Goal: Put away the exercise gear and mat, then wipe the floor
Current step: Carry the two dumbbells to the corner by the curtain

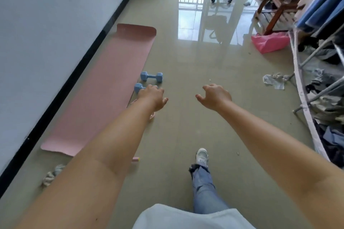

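Nothing is put away yet, going by what shows: pink mat (100,87) lies flat and fully unrolled along the wall at 10 o'clock, and two blue dumbbells sit on the floor (186,126) just off its right edge, far dumbbell (151,76) at 11 o'clock, near dumbbell (138,87) just below it and partly hidden by the left hand (153,96). Left hand reaches out above the near dumbbell, fingers spread and curled, holding nothing; contact cannot be told. Right hand (216,96) at 12 o'clock is out in the air, fingers splayed, empty. A pink cord-like item (152,115), maybe a rope or band, peeks from under the left forearm beside the mat; a small pink piece (135,159) lies near the mat's near end. Grey rag (52,174) is bunched on the floor at 8 o'clock, unused. Judgement: very start, first pickup pending; dumbbells, mat rolling, then floor wipe all left.
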Motion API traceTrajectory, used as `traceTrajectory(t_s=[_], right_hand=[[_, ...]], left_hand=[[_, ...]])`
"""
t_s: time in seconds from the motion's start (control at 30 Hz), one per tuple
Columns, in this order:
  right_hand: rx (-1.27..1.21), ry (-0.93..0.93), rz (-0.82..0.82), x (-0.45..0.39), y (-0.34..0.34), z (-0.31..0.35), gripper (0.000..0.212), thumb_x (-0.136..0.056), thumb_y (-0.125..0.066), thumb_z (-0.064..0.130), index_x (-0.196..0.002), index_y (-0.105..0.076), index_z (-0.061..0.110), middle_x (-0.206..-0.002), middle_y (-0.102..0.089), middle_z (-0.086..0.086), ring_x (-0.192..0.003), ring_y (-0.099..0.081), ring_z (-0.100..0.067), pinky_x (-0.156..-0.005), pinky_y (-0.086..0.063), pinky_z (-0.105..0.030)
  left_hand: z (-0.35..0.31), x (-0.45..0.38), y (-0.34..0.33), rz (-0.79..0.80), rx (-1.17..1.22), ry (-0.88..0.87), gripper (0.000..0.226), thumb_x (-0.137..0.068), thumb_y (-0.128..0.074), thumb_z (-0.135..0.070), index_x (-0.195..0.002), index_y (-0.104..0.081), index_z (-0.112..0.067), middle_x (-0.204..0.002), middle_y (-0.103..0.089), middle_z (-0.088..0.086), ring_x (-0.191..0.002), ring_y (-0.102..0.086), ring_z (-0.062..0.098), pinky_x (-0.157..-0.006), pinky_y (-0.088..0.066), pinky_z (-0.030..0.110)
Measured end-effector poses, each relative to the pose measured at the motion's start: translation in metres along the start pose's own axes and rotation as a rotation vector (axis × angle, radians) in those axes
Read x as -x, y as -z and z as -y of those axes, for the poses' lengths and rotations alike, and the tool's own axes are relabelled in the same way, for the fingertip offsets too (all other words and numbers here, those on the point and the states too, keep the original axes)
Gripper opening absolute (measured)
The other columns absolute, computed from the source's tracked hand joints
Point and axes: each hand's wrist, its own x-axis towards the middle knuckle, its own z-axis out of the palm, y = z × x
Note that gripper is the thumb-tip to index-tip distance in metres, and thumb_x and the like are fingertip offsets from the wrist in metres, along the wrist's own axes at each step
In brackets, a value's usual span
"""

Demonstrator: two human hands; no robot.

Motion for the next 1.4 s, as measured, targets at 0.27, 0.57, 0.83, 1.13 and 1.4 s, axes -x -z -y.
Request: traceTrajectory(t_s=[0.27, 0.57, 0.83, 1.13, 1.4], right_hand=[[0.039, 0.197, 0.1, -0.216, 0.048, -0.005, 0.051, -0.094, -0.041, 0.045, -0.13, -0.048, 0.009, -0.131, -0.051, -0.012, -0.123, -0.048, -0.029, -0.09, -0.044, -0.034], [0.121, 0.408, 0.196, -0.41, 0.066, 0.053, 0.049, -0.096, -0.039, 0.043, -0.132, -0.046, 0.011, -0.135, -0.049, -0.011, -0.126, -0.045, -0.03, -0.094, -0.042, -0.033], [0.236, 0.504, 0.296, -0.583, 0.068, 0.149, 0.048, -0.096, -0.039, 0.042, -0.131, -0.046, 0.01, -0.133, -0.05, -0.01, -0.127, -0.044, -0.028, -0.092, -0.043, -0.034], [0.378, 0.552, 0.516, -0.708, 0.03, 0.215, 0.047, -0.097, -0.038, 0.039, -0.133, -0.045, 0.009, -0.136, -0.048, -0.009, -0.127, -0.045, -0.026, -0.091, -0.044, -0.034], [0.473, 0.665, 0.733, -0.801, -0.065, 0.262, 0.046, -0.097, -0.038, 0.036, -0.134, -0.044, 0.009, -0.132, -0.051, -0.011, -0.12, -0.051, -0.027, -0.087, -0.046, -0.035]], left_hand=[[0.005, -0.173, 0.071, 0.054, 0.153, 0.151, 0.048, -0.099, -0.033, -0.041, -0.139, -0.038, -0.014, -0.146, -0.038, 0.005, -0.136, -0.034, 0.025, -0.105, -0.036, 0.04], [0.075, -0.306, 0.09, 0.184, 0.312, 0.374, 0.047, -0.1, -0.032, -0.039, -0.137, -0.041, -0.013, -0.144, -0.039, 0.008, -0.135, -0.034, 0.026, -0.103, -0.037, 0.039], [0.174, -0.456, 0.095, 0.21, 0.467, 0.476, 0.047, -0.099, -0.034, -0.041, -0.136, -0.044, -0.013, -0.141, -0.043, 0.008, -0.133, -0.036, 0.026, -0.104, -0.036, 0.038], [0.233, -0.556, 0.06, 0.34, 0.698, 0.613, 0.047, -0.1, -0.032, -0.039, -0.137, -0.041, -0.013, -0.141, -0.043, 0.008, -0.133, -0.036, 0.026, -0.104, -0.036, 0.037], [0.246, -0.629, -0.021, 0.416, 0.962, 0.866, 0.045, -0.1, -0.033, -0.035, -0.129, -0.048, -0.004, -0.136, -0.049, 0.014, -0.129, -0.041, 0.031, -0.101, -0.037, 0.038]])
